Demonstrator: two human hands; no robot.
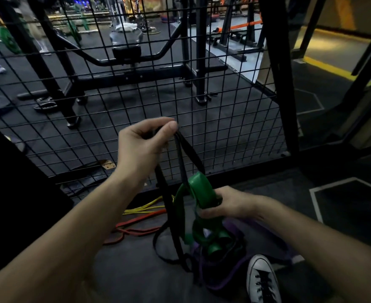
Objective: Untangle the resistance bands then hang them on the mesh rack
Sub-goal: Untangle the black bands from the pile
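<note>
Bands hang tangled between my hands: left hand (pixel 144 145) pinches one black band (pixel 189 154) above; right hand (pixel 230 203) grips one green band (pixel 202 191) below.

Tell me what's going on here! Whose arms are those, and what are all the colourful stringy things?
The camera sits on a person's head, so you see their own two arms. The left hand pinches a black band and lifts it. The right hand grips a wide green band tangled with it. These are stretchy exercise bands. A purple band is in the tangle too, near a white shoe. A yellow band and a red band lie on the dark floor. Behind stands the wire mesh rack for hanging them.
</note>
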